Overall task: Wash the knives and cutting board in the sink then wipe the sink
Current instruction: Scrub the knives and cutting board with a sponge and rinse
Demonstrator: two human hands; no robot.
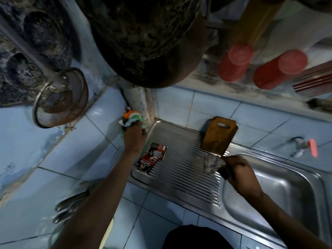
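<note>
Wooden cutting board [218,135], one, leans on wall tiles over steel sink [280,187] drainboard, just beyond right hand [239,174] pinching one checked cloth [212,164]. Left hand [133,134] grips colourful rag [130,120]. Two red cups [280,69].

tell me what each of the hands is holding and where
Left hand grips a bunched multicoloured cloth from its near side. Right hand pinches a checked cloth by its right edge.

The red and black sachets [151,159] just right of the left hand's grip carry script lettering, too blurred to read.
</note>
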